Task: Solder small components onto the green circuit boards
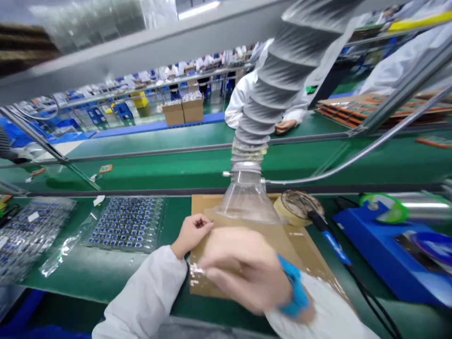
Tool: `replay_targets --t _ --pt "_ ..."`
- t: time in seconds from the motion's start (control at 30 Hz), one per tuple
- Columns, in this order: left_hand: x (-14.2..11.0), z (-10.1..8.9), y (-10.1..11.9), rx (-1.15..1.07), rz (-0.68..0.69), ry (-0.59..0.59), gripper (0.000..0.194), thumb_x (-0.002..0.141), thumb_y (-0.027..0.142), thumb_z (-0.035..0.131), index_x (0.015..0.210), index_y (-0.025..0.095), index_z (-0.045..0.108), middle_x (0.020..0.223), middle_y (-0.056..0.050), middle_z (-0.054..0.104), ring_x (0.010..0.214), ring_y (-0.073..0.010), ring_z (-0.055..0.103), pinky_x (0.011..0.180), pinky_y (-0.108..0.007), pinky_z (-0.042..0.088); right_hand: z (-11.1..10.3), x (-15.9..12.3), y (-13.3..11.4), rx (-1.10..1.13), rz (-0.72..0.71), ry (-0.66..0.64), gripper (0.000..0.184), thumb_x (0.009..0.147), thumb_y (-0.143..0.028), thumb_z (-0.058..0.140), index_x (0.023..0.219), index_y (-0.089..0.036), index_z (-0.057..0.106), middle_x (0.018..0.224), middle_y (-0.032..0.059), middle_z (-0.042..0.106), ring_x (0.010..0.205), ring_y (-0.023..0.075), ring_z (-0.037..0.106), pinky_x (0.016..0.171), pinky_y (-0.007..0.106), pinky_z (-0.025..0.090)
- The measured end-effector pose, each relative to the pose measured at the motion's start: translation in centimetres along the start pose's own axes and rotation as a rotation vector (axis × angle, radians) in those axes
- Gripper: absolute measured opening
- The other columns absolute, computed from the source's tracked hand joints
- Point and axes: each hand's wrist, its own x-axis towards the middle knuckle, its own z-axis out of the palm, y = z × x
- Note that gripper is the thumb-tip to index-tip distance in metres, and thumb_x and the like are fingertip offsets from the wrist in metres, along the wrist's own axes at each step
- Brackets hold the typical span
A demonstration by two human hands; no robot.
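Observation:
My left hand (191,234) is closed at the left edge of a tape-covered brown cardboard sheet (282,254). Its thumb and fingertips pinch something small and dark that I cannot make out. Nearer to me, my right hand (243,268) hangs over the cardboard, smeared by motion, and a blue band (294,287) circles its wrist. Whether its fingers hold anything is not visible. Just beyond both hands stands a clear fume hood (247,202) on a grey ribbed duct (275,89). To the left lies a clear plastic tray (123,223) with rows of small blue-and-silver parts.
A soldering iron (330,235) rests in a round holder (298,207), its cable trailing towards me. Right of it is a blue solder feeder-like device (388,254). More filled trays (35,230) lie far left. Across the green conveyor (169,167), a co-worker's hand (285,126) rests.

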Motion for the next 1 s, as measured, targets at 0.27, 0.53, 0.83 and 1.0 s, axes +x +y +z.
replay_targets --t 0.27,0.53,0.83,1.0 --pt "-1.2 -0.1 1.0 0.008 0.006 -0.149 0.023 0.081 0.035 0.072 0.072 0.014 0.067 0.070 -0.003 0.068 0.065 -0.0127 0.060 0.065 -0.023 0.047 0.7 -4.4 11.5 0.008 0.563 0.222 0.022 0.081 -0.042 0.073 0.076 -0.021 0.068 0.072 0.0011 0.069 0.065 0.0151 0.061 0.064 0.029 0.051" --pt "-1.9 0.7 0.9 0.167 0.047 -0.110 0.018 0.083 0.030 0.069 0.074 0.015 0.069 0.074 -0.005 0.073 0.069 -0.0160 0.065 0.068 -0.026 0.049 0.7 -4.7 12.9 0.098 0.607 0.411 0.024 0.077 -0.042 0.076 0.082 -0.021 0.066 0.075 -0.0006 0.066 0.070 0.0158 0.061 0.070 0.031 0.050" --pt "-1.9 0.8 0.6 0.437 0.232 0.001 0.014 0.084 0.027 0.067 0.074 0.020 0.073 0.074 -0.004 0.074 0.070 -0.0171 0.066 0.073 -0.030 0.050 0.9 -4.8 13.3 0.051 0.518 0.425 0.016 0.084 -0.037 0.068 0.078 -0.023 0.065 0.082 0.0017 0.065 0.077 0.0173 0.060 0.071 0.031 0.050" --pt "-1.8 0.7 0.6 0.272 0.093 -0.037 0.014 0.086 0.029 0.069 0.081 0.019 0.078 0.083 -0.006 0.079 0.077 -0.0192 0.072 0.077 -0.030 0.055 1.0 -4.8 13.6 0.160 0.518 0.433 0.017 0.085 -0.039 0.068 0.080 -0.023 0.064 0.080 0.0013 0.066 0.076 0.0175 0.063 0.071 0.031 0.053"
